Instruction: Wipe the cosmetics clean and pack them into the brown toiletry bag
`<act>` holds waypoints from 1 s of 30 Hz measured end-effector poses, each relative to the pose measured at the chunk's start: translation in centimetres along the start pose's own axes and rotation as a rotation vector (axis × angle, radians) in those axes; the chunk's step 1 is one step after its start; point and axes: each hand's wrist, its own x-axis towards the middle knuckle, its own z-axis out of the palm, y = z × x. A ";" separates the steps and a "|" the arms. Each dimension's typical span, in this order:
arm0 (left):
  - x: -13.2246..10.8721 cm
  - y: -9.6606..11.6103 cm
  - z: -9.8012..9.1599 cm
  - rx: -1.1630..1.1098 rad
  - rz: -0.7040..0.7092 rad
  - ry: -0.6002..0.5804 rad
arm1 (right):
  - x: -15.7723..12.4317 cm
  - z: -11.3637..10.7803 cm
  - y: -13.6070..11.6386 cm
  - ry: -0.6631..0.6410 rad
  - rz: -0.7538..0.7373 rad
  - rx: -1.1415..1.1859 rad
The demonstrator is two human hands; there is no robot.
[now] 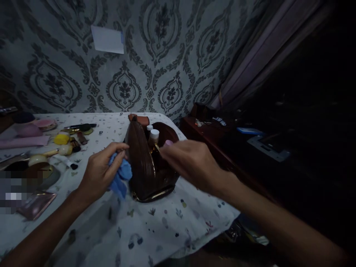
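Observation:
A brown zip bag [140,155] with a gold zip stands open on the patterned white cloth. Inside it are a bottle with a white cap [154,134], a smaller white cap [150,127] and a pink-topped item [168,142]. My left hand [101,168] pinches a crumpled blue cloth [122,172], its fingertips beside the bag's left wall. My right hand [191,161] is over the bag's right side, fingers closed together. A small gold-coloured piece shows by its fingertips; whether it is held cannot be made out.
Makeup items lie along the left, among them a yellow-capped jar [61,139], a brush [66,161] and a shiny pink pouch [37,205]. An orange-brown case [141,119] is behind the bag. To the right stands a dark red surface [200,133] carrying small objects.

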 end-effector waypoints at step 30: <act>-8.8 -10.6 -4.4 0.778 0.044 -0.118 | 7.8 19.2 -17.5 0.156 0.484 1.655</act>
